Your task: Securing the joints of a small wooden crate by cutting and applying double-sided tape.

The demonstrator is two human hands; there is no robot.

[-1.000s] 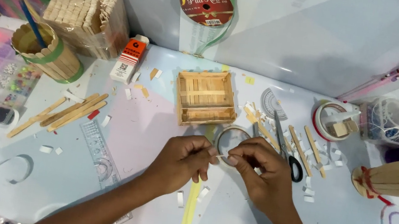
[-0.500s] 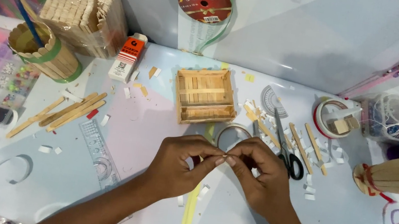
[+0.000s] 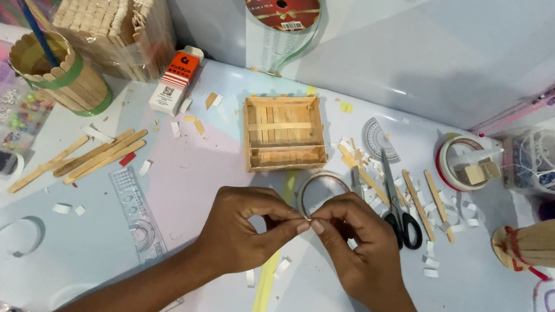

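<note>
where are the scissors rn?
In the head view, the scissors lie flat on the table, right of centre, just beyond the right hand, between the small wooden crate and loose craft sticks.

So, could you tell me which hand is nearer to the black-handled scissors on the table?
The right hand. It sits just left of the scissors, almost beside the handles, while the left hand is farther off to the left, beyond the right hand.

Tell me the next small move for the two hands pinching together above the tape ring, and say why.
Probably a gentle pull apart: the left hand and right hand meet fingertip to fingertip on something too small to identify, just in front of the thin ring-shaped roll of tape near the small wooden stick crate. Both pinches look closed on it, so separating seems likeliest.
</note>
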